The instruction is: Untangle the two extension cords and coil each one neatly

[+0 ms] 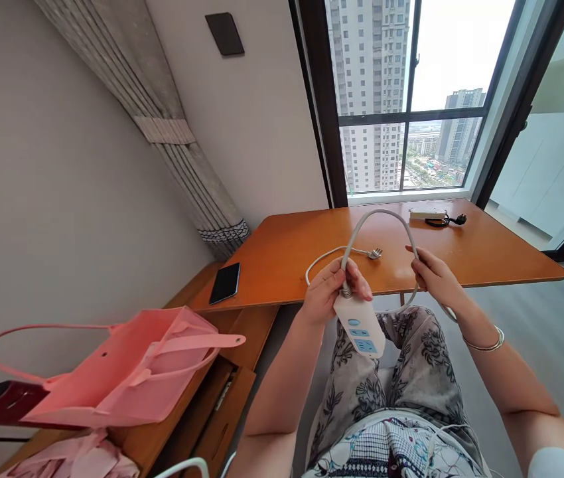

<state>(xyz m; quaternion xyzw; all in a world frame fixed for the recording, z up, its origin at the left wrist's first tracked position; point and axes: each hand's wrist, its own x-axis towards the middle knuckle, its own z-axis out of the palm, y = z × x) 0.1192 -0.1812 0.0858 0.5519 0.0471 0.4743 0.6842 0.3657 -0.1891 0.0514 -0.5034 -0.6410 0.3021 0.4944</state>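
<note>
Gripping the white cord (pixel 384 212) with our left hand (pixel 329 289) closed at the power strip (pixel 361 325) and our right pinching farther along, we hold the strip above our patterned trousers (pixel 428 338). We should keep the loop wide to avoid kinks. The pink tote bag (pixel 137 395) stands open; we cannot discern any contents.

The flat wooden surface (pixel 272 265) is orange-brown. In front of it, the white plastic power strip (pixel 360 326) has light blue sockets (pixel 365 346), and grey cloth trousers (pixel 361 382) have dark leaves. Left of the surface, the open bag (pixel 127 378) is pink.
</note>
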